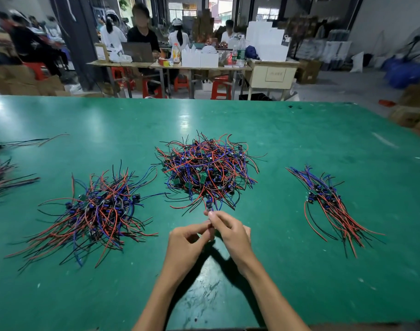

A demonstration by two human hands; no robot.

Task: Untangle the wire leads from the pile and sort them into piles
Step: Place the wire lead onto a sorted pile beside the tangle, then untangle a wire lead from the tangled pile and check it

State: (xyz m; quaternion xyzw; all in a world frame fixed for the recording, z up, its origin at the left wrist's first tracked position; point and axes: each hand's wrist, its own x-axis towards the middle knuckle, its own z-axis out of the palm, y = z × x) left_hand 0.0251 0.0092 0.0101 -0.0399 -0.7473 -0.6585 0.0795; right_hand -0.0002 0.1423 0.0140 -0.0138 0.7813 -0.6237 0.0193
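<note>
Wire leads, red, blue and black with small green boards and dark blue parts attached, are being kept on a green table [299, 130] in several heaps. The tangled pile [207, 169], the bulkiest, is lying at the table's centre, its strands curling out in all directions. A looser sorted pile [96, 211] is being held to the left of it, well apart, with its strands fanning toward the near edge. A slimmer bundle [328, 204], its leads laid roughly parallel, is being kept to the right. Two smaller groups [3, 175] are being cut off by the left border, blurred. A single lead [209, 206] is being gripped just in front of the tangled pile, its upper end reaching up against the pile's near strands: it is being pinched between fingertips of the right hand [230, 235] and also of the left hand [187, 244], both raised above the table, side by side.
</note>
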